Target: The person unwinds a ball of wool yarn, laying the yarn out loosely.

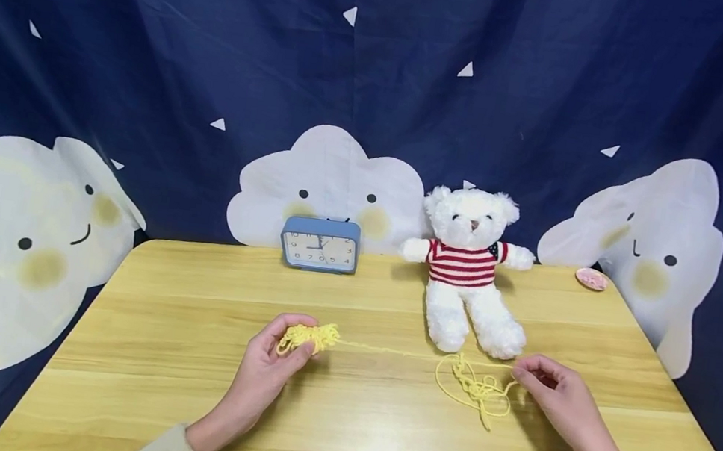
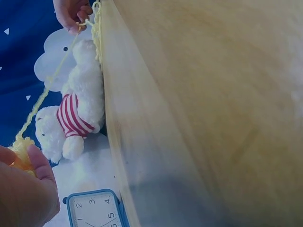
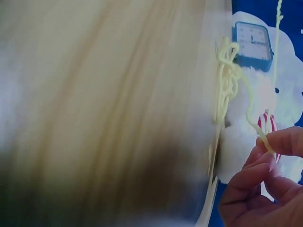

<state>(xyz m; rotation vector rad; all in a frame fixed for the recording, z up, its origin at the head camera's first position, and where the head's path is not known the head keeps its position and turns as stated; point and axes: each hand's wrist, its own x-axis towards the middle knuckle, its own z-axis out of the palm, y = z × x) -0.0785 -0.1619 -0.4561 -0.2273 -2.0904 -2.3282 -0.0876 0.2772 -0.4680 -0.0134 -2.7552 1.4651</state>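
In the head view my left hand [image 1: 270,365] grips a small bundle of yellow yarn [image 1: 321,336] between thumb and fingers, above the table. A single strand [image 1: 387,350] runs from the bundle almost straight across to my right hand [image 1: 563,401], which pinches it between thumb and fingertips. Beside the right hand a loose tangle of the same yarn [image 1: 482,388] lies in loops on the tabletop, just in front of the teddy bear. The right wrist view shows the yarn [image 3: 253,118] passing into the pinch of the right hand [image 3: 265,184].
A white teddy bear [image 1: 463,264] in a red-striped top sits at the back of the wooden table [image 1: 166,382]. A blue alarm clock [image 1: 321,244] stands to its left. One pink oval object [image 1: 591,278] lies at the back right corner. Behind hangs a dark blue curtain [image 1: 404,95].
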